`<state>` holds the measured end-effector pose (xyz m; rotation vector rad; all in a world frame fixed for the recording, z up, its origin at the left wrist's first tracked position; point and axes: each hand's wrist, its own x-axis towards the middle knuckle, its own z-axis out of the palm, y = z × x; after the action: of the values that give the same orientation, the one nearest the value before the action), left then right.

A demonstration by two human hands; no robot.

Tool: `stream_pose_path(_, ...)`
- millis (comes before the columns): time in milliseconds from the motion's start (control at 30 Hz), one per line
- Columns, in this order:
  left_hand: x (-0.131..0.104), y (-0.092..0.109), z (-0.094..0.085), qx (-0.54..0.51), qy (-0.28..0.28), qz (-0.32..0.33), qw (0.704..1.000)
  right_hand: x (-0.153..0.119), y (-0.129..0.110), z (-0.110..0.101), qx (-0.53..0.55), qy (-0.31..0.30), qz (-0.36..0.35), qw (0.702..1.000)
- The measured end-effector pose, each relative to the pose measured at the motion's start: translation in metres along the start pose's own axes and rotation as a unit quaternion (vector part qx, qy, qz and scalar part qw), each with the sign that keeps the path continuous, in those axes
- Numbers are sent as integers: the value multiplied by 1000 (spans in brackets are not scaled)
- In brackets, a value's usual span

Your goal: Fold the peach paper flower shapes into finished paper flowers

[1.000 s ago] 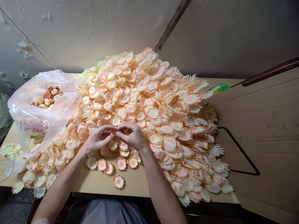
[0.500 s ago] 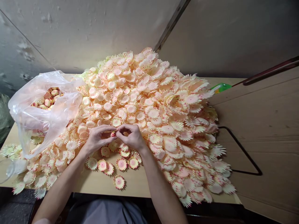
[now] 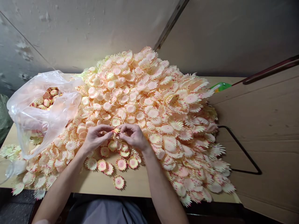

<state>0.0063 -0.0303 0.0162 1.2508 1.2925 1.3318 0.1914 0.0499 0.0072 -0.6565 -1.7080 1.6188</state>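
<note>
Between my fingertips, just in front of a big pile of artificial flower petal pieces (image 3: 140,93), is a small artificial flower piece (image 3: 116,130) with yellow petals and red tips. My left hand (image 3: 98,137) pinches it from the left, thumb and forefinger together. From the other side, my right hand (image 3: 134,137) closes its thumb and fingers at the petals' edge. Several loose round petal pieces (image 3: 119,182), pale with pink-red centres and tips, lie on the wooden table (image 3: 100,185) below my hands.
A clear plastic bag (image 3: 58,118) at the left holds several curled flower pieces (image 3: 48,101). Cardboard (image 3: 263,140) with a black metal handle (image 3: 243,149) stands along the right. A green packet (image 3: 220,87) lies behind the pile, and a wall (image 3: 93,34) rises beyond.
The flower piece between my hands now shows spread yellow petals, where before it looked small and red. My right fingers have shifted slightly. The pile and bag stay in place.
</note>
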Motion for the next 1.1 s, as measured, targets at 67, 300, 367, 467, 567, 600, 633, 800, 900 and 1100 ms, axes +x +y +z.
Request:
stream_pose_path(67, 0, 0, 0, -6, 5, -3, 1000, 1, 1, 1, -24, 12, -4, 1000)
stream_pose_path(300, -4, -7, 7, -7, 8, 21, 1000, 3, 1, 5, -86, 0, -14, 996)
stream_pose_path(367, -3, -10, 9, 11, 32, 26, 999, 3, 3, 5, -94, -1, -9, 996)
stream_pose_path(467, -2, -12, 9, 57, 56, 16, 997, 3, 5, 4, -89, 8, 7, 996)
stream_pose_path(567, -1, -12, 7, 68, 66, -6, 995, 1, 5, 3, -67, 16, 30, 997)
stream_pose_path(600, 0, -12, 6, 48, 64, -20, 997, 0, 3, 3, -58, 21, 38, 997)
stream_pose_path(633, 1, -12, 4, 15, 63, -36, 997, 0, 1, 2, -45, 24, 44, 998)
stream_pose_path(800, 9, -9, -9, -206, 151, -70, 964, -1, -14, -4, 68, 2, 32, 997)
stream_pose_path(900, 11, -4, -13, -237, 177, -70, 953, 1, -15, -6, 58, 45, 6, 997)
stream_pose_path(1100, 7, 1, -5, -210, 73, -81, 972, 7, -3, -2, 30, 136, 6, 990)
